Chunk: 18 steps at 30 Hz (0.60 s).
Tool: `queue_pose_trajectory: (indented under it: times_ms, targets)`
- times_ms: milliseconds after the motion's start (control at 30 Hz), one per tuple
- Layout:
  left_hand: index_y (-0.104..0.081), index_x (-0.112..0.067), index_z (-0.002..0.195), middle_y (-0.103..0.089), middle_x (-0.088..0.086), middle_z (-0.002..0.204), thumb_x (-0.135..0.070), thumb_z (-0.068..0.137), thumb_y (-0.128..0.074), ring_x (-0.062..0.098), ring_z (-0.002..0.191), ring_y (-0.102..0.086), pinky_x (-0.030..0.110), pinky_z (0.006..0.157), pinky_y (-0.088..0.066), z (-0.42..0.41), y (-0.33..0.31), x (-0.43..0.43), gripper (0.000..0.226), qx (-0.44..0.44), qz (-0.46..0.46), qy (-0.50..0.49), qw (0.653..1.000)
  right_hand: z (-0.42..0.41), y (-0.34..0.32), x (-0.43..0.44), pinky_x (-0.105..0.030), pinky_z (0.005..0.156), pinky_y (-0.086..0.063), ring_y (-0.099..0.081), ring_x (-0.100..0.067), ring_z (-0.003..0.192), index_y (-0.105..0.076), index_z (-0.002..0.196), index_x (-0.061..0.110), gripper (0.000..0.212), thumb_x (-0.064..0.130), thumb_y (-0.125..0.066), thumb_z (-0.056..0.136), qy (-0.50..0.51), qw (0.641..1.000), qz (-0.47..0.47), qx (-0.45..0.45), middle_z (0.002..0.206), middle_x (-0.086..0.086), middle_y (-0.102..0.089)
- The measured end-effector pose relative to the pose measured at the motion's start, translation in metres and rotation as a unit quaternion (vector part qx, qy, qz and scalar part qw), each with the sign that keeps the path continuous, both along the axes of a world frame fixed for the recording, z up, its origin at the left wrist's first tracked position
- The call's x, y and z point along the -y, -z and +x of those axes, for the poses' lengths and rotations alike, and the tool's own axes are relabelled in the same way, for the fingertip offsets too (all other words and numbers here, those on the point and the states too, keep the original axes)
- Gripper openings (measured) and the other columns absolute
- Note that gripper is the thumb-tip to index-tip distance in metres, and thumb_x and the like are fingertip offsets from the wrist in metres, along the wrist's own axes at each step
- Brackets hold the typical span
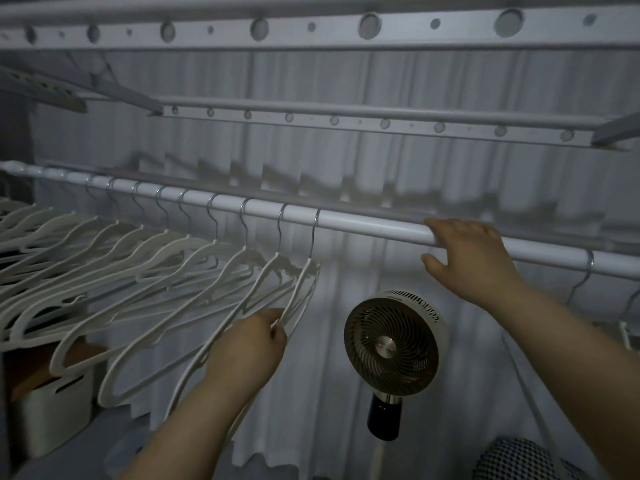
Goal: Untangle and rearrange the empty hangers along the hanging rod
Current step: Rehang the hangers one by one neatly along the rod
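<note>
A white hanging rod (363,225) runs from upper left down to the right. Several empty white hangers (145,268) hang on its left half by metal hooks, spaced apart. My left hand (247,344) pinches the lower arm of the rightmost hanger of that row (300,292). On the rod further right, my right hand (467,256) rests with its fingers curled over the top and the thumb below. Past that hand, a metal hanger hook (585,271) hangs on the rod at the far right.
A round fan on a stand (394,344) sits below the rod between my arms. White curtains (346,174) hang behind. Perforated rack bars (311,29) run overhead. A white box (52,403) stands at lower left, and a mesh object (519,459) lies at lower right.
</note>
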<state>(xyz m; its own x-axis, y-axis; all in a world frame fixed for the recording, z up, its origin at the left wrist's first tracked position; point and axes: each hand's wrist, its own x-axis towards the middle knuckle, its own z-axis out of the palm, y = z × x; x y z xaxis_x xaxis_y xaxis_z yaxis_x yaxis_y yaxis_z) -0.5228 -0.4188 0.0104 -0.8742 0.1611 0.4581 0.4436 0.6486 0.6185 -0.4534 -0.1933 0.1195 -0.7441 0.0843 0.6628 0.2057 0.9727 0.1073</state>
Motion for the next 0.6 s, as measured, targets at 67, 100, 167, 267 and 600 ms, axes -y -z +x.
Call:
queue_pose_trajectory:
  times_ms: [67,100,167,267,600]
  targets:
    - [-0.055,-0.022,0.123,-0.069,0.015,0.094,-0.017,0.092,-0.039,0.031,0.091,-0.062,0.025,0.066,-0.039,-0.0005,-0.0002,0.0013,0.035,-0.004,-0.003,0.004,1.0,-0.0003,0.0003,0.0012,-0.036,0.106,-0.021,-0.044,-0.029,0.121,-0.038,0.136,0.014,0.053,0.027,-0.054,0.087,0.003,1.0,-0.003,-0.002,0.133,-0.011,-0.05]
    - [-0.055,-0.022,0.123,-0.069,0.013,0.089,-0.017,0.093,-0.039,0.03,0.088,-0.062,0.024,0.065,-0.037,-0.0009,-0.0003,0.0017,0.035,-0.006,-0.005,0.008,1.0,-0.0005,0.0001,0.0019,-0.036,0.106,-0.021,-0.044,-0.029,0.121,-0.038,0.136,0.013,0.053,0.027,-0.054,0.087,0.007,1.0,-0.003,-0.002,0.133,-0.011,-0.05]
    - [-0.054,-0.022,0.123,-0.057,-0.001,0.063,-0.018,0.093,-0.038,0.022,0.069,-0.055,0.023,0.058,-0.033,-0.0002,-0.0002,0.002,0.035,-0.009,-0.013,0.018,1.0,-0.0009,-0.0002,0.003,-0.036,0.106,-0.022,-0.043,-0.03,0.122,-0.038,0.136,0.013,0.054,0.027,-0.055,0.087,0.012,1.0,-0.005,-0.001,0.134,-0.011,-0.05]
    - [-0.055,-0.022,0.121,-0.038,-0.01,0.052,-0.018,0.093,-0.037,0.017,0.06,-0.05,0.025,0.052,-0.031,0.0006,-0.0008,0.0016,0.033,-0.013,-0.029,0.023,0.999,-0.0007,0.0,0.0028,-0.037,0.107,-0.022,-0.044,-0.03,0.122,-0.039,0.136,0.012,0.054,0.026,-0.056,0.086,0.014,1.0,-0.008,-0.005,0.133,-0.012,-0.05]
    - [-0.056,-0.023,0.12,-0.04,-0.008,0.053,-0.018,0.093,-0.038,0.011,0.054,-0.045,0.023,0.051,-0.034,0.0058,-0.0011,-0.0058,0.033,-0.013,-0.021,0.047,0.999,0.0055,-0.0004,-0.0006,-0.036,0.107,-0.021,-0.042,-0.029,0.123,-0.038,0.137,0.012,0.054,0.026,-0.055,0.087,0.022,1.0,-0.012,-0.008,0.134,-0.011,-0.049]
